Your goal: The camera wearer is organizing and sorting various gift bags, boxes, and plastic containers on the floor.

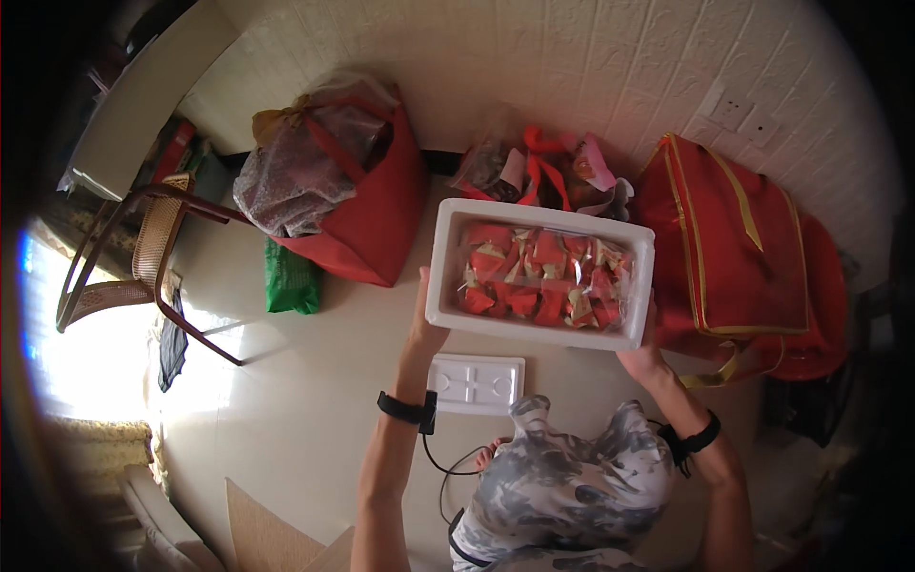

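Note:
A white foam box (440,276) is held up off the floor between my two hands. Inside it lie several red and cream wrapped packets (545,272) under clear plastic film. My left hand (425,329) grips the box's left side, its fingers mostly hidden by the wall. At the lower right corner my right hand (644,355) grips the other side, fingers partly hidden as well. The box's white foam lid (477,384) lies on the floor below, with moulded recesses facing up.
A large red bag (376,224) stuffed with bubble wrap stands by the wall, beside a green bag (292,278). Red gift bags (748,248) with gold trim stand at right. A cane chair (157,238) is at left. Behind the box are small bagged items (596,172).

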### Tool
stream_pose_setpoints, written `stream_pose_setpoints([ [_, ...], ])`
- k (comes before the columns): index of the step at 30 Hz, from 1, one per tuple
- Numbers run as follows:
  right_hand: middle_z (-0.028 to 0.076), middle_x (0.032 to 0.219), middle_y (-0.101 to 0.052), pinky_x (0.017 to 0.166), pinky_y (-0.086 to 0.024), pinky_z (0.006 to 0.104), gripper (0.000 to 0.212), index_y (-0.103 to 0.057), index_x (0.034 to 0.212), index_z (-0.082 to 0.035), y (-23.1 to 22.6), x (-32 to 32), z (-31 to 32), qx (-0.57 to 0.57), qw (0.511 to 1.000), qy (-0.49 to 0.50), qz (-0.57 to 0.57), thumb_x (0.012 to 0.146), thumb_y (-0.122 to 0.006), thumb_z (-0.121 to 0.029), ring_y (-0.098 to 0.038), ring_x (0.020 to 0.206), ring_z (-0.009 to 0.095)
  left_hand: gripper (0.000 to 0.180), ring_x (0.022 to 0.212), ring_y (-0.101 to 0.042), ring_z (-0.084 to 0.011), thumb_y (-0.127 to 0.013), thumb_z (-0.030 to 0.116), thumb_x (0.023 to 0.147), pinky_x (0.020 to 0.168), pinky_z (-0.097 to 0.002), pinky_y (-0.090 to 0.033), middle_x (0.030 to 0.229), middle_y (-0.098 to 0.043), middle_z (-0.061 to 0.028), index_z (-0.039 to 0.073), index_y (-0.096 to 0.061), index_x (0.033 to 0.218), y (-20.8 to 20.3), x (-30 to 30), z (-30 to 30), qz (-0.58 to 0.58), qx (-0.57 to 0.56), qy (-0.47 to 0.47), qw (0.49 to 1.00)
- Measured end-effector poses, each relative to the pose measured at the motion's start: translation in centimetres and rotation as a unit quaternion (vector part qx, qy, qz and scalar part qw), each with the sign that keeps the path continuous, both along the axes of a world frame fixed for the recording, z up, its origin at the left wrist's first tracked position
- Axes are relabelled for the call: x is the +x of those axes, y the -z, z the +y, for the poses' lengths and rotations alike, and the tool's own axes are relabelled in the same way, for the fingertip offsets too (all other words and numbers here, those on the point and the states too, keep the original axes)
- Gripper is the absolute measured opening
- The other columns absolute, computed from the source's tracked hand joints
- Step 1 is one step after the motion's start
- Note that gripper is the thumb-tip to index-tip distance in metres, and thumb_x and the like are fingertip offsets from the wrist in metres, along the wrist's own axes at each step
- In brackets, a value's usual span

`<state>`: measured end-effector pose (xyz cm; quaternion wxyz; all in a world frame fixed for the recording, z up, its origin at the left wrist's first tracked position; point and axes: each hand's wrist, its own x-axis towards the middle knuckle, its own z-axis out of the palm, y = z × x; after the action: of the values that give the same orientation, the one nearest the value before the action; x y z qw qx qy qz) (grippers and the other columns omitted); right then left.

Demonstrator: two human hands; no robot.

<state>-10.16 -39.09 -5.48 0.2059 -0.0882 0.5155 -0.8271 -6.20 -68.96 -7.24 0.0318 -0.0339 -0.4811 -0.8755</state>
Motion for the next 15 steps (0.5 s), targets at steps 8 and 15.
stream_pose_setpoints([
  [8,0.009,0.134,-0.029,0.105,-0.025,0.0354,0.055,-0.021,0.140,-0.009,-1.5,-0.3,-2.4,0.171,0.972,-0.083,0.135,0.098,-0.030,-0.042,-0.035,0.121,0.021,0.085,0.063,-0.053,-0.0085,-0.039,0.076,0.076,0.047,-0.0225,-0.044,0.086,-0.054,0.0005,0.008,-0.043,0.126,4.4,7.6,-7.5,-0.096,0.064,-0.005,0.993],
  [15,0.026,0.137,-0.027,0.106,-0.023,0.0442,0.078,-0.014,0.143,-0.003,-3.3,-1.4,-10.2,0.277,0.900,-0.281,0.187,0.092,-0.029,-0.059,-0.026,0.130,0.041,0.058,0.076,-0.062,-0.0262,-0.058,0.048,0.074,0.076,-0.0529,-0.050,0.084,-0.062,-0.0107,0.001,-0.054,0.107,7.2,19.9,-10.9,-0.251,0.035,-0.265,0.930],
])
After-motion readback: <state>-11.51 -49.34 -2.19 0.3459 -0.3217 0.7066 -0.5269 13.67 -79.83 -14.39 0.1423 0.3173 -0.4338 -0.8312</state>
